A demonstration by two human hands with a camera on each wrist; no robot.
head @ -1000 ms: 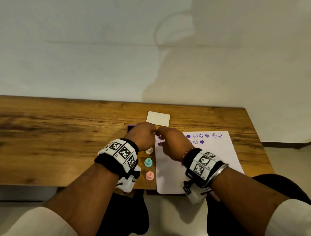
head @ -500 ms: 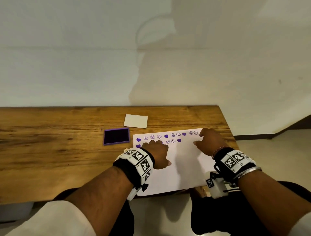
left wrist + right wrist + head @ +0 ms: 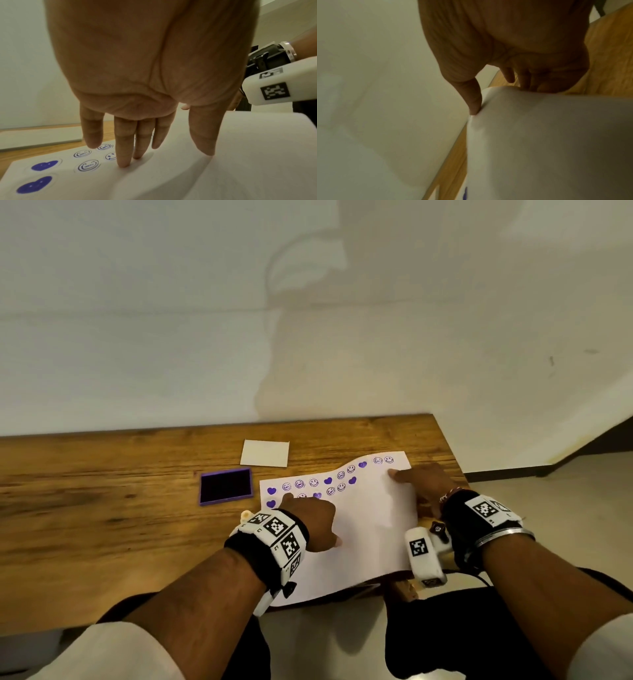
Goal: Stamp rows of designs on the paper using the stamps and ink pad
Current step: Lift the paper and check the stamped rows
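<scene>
The white paper [image 3: 363,529] lies at the table's front right, with two rows of purple hearts and smiley faces [image 3: 313,482] along its far edge. My left hand [image 3: 308,518] presses flat on its left part, straight fingers [image 3: 123,161] down among the prints. My right hand [image 3: 418,484] holds the paper's right edge [image 3: 539,135]: one finger [image 3: 474,106] pushes on top and the others curl at the edge, so the sheet bows up. The purple ink pad [image 3: 226,486] lies open to the left. One cream stamp [image 3: 246,514] peeks out beside my left wrist; the other stamps are hidden.
The ink pad's white lid [image 3: 264,453] lies behind the pad. The wooden table [image 3: 102,508] runs far to the left, and its right end [image 3: 445,440] is close to my right hand. The paper's near edge overhangs the table front. A pale wall stands behind.
My hands, together by the ink pad a second ago, have spread onto the paper, left on the prints, right to the right edge. The sheet's right part now bows up.
</scene>
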